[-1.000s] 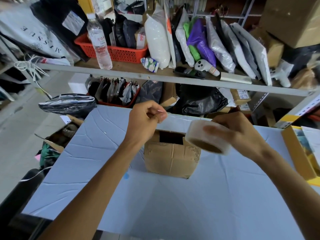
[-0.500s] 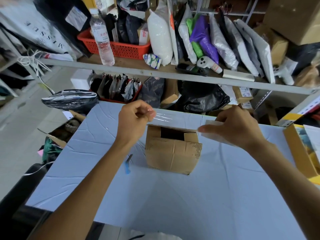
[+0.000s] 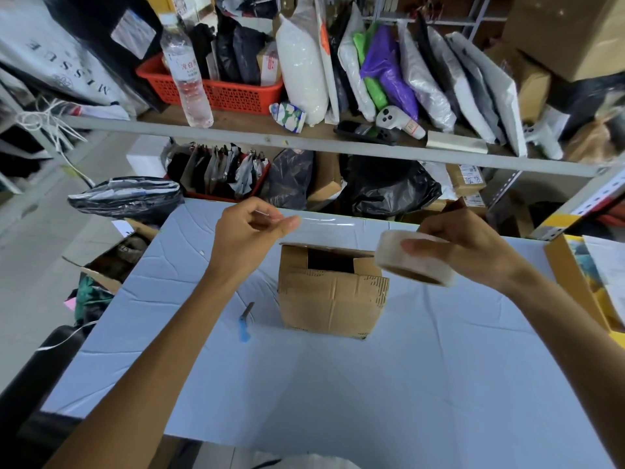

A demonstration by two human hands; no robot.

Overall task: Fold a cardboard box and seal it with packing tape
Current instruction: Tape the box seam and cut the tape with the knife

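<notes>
Tape strip spans taut above cardboard box, which sits on table. Left hand pinches the strip's free end; right hand grips tape roll, fingers curled round it.

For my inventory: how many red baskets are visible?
2: the upper basket on the shelf behind the water bottle; the lower basket under that shelf, beyond the table. Others may be hidden.

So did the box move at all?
No. The box is in the same spot on the table, just right of the blue knife, with the same gap as before.
</notes>
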